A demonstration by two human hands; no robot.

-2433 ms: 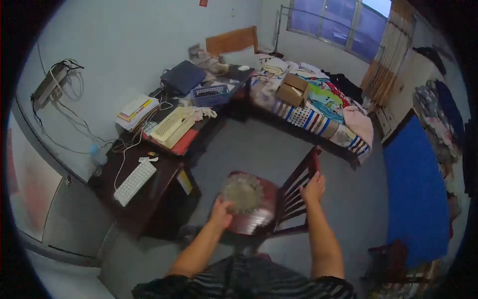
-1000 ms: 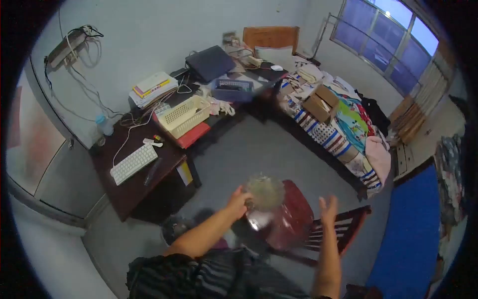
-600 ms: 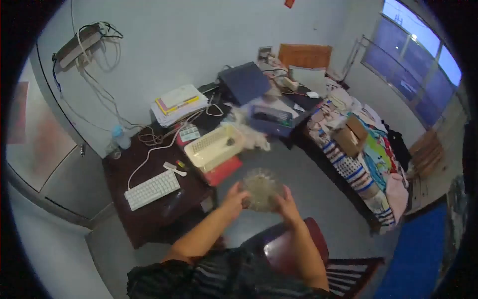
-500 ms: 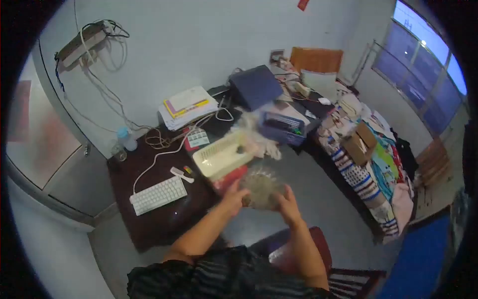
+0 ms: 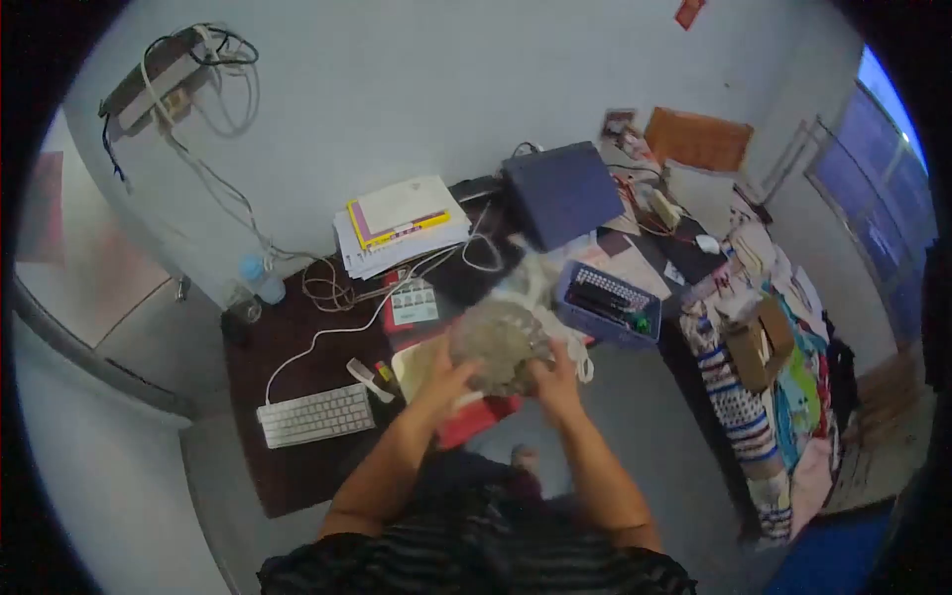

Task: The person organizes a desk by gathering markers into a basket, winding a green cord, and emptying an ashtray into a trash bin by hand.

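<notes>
My left hand point(image 5: 448, 382) and my right hand point(image 5: 553, 379) grip opposite sides of a round, greyish-green thing with a shiny, uneven edge point(image 5: 498, 342). Blur keeps me from telling its exact kind. It is held above the cream plastic basket point(image 5: 409, 369), covering much of it. Beneath and in front of the basket, something red point(image 5: 474, 421) shows at the desk edge. A crumpled whitish plastic bag point(image 5: 531, 281) lies just behind the held thing.
On the dark desk point(image 5: 297, 471) are a white keyboard point(image 5: 315, 415), stacked papers and books point(image 5: 402, 223), cables and a blue-capped bottle point(image 5: 263, 280). A purple basket of items point(image 5: 607, 307) stands to the right, before a dark blue box point(image 5: 563, 193). A bed with bedding point(image 5: 734, 426) is at far right.
Both hands have carried the round thing up and forward, from beside the cream basket to over it. The view has shifted, so the room's right side sits further right.
</notes>
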